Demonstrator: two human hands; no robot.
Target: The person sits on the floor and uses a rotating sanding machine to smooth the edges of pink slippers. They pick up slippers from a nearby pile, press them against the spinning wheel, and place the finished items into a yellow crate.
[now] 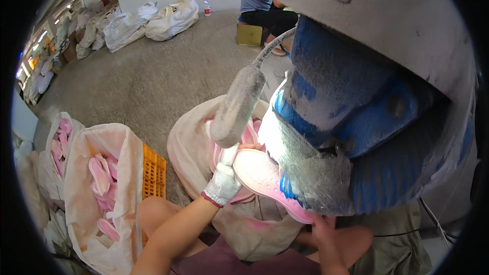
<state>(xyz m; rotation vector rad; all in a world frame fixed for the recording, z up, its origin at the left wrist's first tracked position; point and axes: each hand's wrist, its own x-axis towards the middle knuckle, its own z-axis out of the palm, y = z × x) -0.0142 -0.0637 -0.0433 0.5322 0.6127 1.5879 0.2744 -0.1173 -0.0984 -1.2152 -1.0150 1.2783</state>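
Note:
A pink shoe sole (272,186) lies across both my hands, its wide pale end to the left and its narrow pink end to the right. My left hand (224,181), in a white glove with a red cuff, is closed at the wide end; some of its fingers are hidden. At the narrow end my bare right hand (322,223) grips the edge. The sole is right against the dusty, brightly lit front of a blue machine (326,117), and I cannot tell whether they touch. Just above my left hand hangs a dust-coated grey cylinder (239,104) on a bent arm.
Under my hands a white sack (186,142) holds more pink pieces. To the left, another lined sack (79,193) of pink soles stands beside a yellow crate (154,170). Stuffed sacks (170,20) and a bottle (207,7) line the wall. A person (257,0) sits beyond the machine.

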